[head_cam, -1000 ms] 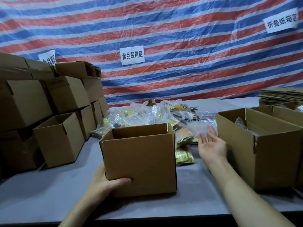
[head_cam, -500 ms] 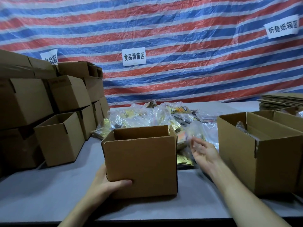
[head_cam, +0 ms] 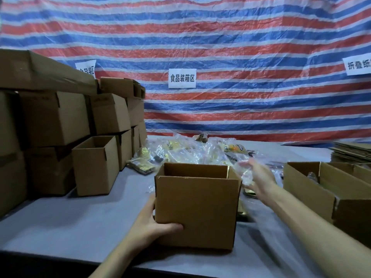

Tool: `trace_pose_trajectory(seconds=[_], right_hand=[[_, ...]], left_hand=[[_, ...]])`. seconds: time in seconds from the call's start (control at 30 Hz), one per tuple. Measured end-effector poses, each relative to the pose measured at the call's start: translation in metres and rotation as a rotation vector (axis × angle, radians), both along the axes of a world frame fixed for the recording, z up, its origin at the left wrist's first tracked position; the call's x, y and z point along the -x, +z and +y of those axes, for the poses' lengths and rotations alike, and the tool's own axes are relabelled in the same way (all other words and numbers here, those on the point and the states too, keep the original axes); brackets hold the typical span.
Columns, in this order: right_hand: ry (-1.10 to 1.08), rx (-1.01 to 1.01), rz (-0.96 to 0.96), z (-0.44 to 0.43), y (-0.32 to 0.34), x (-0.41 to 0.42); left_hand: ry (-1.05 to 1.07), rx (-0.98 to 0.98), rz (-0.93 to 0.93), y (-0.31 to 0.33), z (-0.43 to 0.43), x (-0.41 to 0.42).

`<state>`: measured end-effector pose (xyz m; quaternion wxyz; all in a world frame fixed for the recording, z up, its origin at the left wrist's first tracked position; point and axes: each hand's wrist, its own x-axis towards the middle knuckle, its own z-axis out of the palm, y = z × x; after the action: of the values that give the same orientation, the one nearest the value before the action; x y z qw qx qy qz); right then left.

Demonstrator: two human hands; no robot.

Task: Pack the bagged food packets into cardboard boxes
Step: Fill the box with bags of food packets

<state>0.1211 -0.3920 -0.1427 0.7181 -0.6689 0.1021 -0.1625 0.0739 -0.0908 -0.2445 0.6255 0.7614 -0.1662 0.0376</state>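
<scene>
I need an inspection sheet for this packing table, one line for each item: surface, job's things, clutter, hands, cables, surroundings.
Surface: grey table, carrying boxes and packets.
Job's things: middle box, open and upright near the front edge; bagged packets piled behind it; right box open, a clear bag showing inside.
Clutter: stacked boxes at left, some open; flattened cartons at far right.
Hands: left hand grips the middle box's lower left corner, thumb on the front; right hand stretched toward the packets, blurred, hold cannot be told.
Cables: nothing seen.
Surroundings: striped tarpaulin behind the table, with paper signs on it.
</scene>
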Motion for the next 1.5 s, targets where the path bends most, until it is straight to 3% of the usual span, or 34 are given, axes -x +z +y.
trace_pose_trajectory(seconds=[0.2,0.5,0.63,0.77,0.87,1.07,1.27,1.5], right_hand=[[0.01,0.48,0.026,0.01,0.075,0.003],[-0.168,0.792,-0.259,0.021,0.163,0.018],[0.002,0.654,-0.326,0.026,0.193,0.024],[0.24,0.941,-0.173,0.029,0.214,0.035],[0.239,1.114,-0.189,0.035,0.217,0.039],[0.429,1.033,-0.22,0.043,0.212,0.046],[0.679,1.14,-0.228,0.049,0.211,0.059],[0.931,1.109,-0.151,0.045,0.218,0.062]], left_hand=[[0.007,0.015,-0.026,-0.005,0.001,-0.003],[-0.01,0.034,-0.049,-0.007,0.001,-0.007],[-0.036,0.063,-0.041,-0.006,0.001,-0.007],[-0.042,0.069,-0.032,-0.005,0.0,-0.006],[-0.035,0.075,-0.033,-0.005,0.0,-0.006],[-0.041,0.087,-0.022,-0.004,-0.001,-0.007],[-0.03,0.067,-0.026,-0.004,-0.001,-0.008],[-0.011,0.042,-0.042,-0.003,-0.001,-0.008]])
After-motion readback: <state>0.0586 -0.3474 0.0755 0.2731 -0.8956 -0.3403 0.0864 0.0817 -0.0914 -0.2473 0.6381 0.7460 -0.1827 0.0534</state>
